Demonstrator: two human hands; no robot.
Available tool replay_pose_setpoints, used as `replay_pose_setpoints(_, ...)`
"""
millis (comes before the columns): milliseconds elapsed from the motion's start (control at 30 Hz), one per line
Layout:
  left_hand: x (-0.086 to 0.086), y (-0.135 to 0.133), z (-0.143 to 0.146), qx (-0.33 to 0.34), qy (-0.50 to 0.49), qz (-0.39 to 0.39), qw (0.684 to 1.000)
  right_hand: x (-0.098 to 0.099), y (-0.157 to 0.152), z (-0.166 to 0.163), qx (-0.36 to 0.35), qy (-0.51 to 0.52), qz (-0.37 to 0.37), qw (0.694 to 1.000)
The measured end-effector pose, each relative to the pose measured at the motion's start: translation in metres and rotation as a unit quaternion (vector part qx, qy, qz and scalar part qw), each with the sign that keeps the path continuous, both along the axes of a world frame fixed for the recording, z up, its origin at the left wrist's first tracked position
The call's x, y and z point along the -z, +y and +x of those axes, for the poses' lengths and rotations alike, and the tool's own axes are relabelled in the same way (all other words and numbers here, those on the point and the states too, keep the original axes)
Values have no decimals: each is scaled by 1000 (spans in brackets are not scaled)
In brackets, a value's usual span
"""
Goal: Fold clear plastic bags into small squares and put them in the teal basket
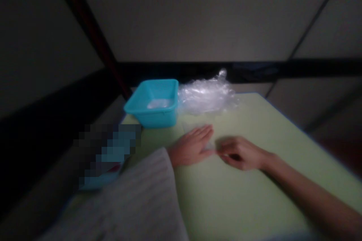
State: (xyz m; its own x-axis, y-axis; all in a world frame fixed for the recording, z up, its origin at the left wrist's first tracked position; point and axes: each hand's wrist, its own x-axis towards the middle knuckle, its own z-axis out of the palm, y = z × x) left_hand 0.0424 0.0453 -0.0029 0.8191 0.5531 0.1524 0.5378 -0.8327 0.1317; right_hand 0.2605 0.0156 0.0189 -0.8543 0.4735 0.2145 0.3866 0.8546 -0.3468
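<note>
My left hand [192, 145] lies flat on the pale green table [254, 196], fingers stretched out and together, pressing on a thin clear plastic piece [210, 145] that is hard to see. My right hand [240, 153] rests just right of it, fingers curled in a pinch at the edge of that clear piece near the left fingertips. A grey striped sleeve [141, 199] covers my left arm. The picture is dim and blurred.
A turquoise plastic tub [154, 101] stands at the table's far left, with something pale inside. A heap of crumpled clear plastic bags [207, 96] lies right of it. A blurred-out patch [106, 154] sits at the left edge. Dark walls and floor surround the table.
</note>
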Motion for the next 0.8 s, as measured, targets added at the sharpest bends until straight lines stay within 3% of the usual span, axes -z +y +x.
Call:
replay_pose_setpoints(333,12,24,-9,-63,-43,27,997,-1,0,0,3,-15,-6,1000)
replay_pose_setpoints(467,9,24,-10,-78,-75,20,994,1,1,0,-1,-16,3,1000)
replay_pose_setpoints(633,-11,-5,-13,-66,-98,30,993,2,2,-1,-8,-15,25,1000)
replay_pose_setpoints(800,-18,-52,-23,-6,-10,-9,1000,1,1,0,-10,-24,45,999)
